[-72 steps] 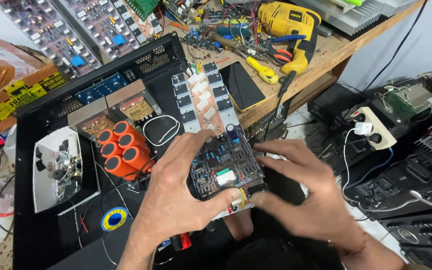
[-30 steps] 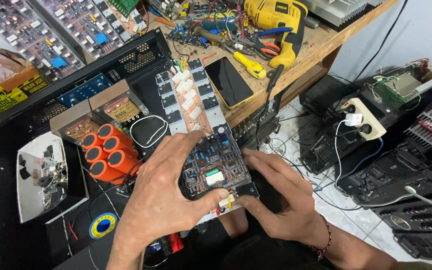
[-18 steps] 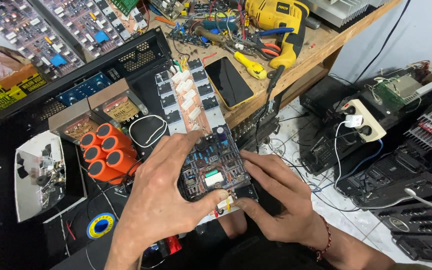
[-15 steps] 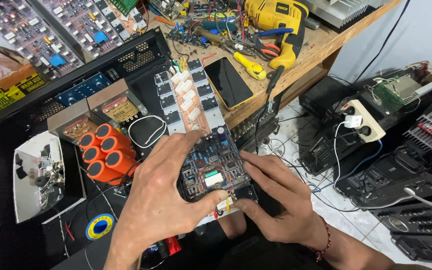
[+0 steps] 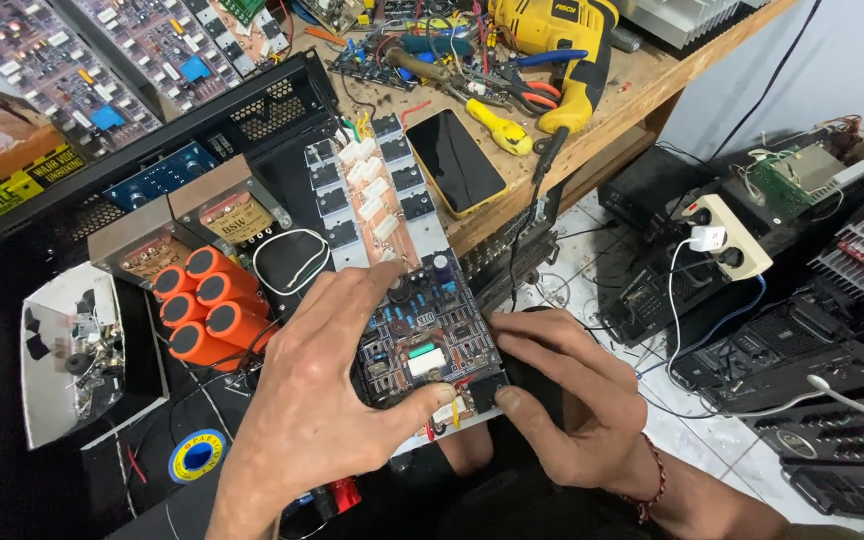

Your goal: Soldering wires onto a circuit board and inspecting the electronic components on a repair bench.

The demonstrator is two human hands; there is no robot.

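Circuit board (image 5: pixel 430 340): just right of the orange capacitors (image 5: pixel 207 310), long axis running away from the person. Left hand (image 5: pixel 317 400) clasps its near-left edge; right hand (image 5: pixel 562 385) pinches its near-right corner.

A black-screened smartphone in a yellow case (image 5: pixel 455 161) lies near the wooden workbench's (image 5: pixel 642 95) front edge; a yellow-and-black label strip (image 5: pixel 7 185) sits far left.

left: orange capacitors (image 5: pixel 202 315) block | above: heatsink board (image 5: pixel 372 200) | right: open floor (image 5: pixel 592 250)
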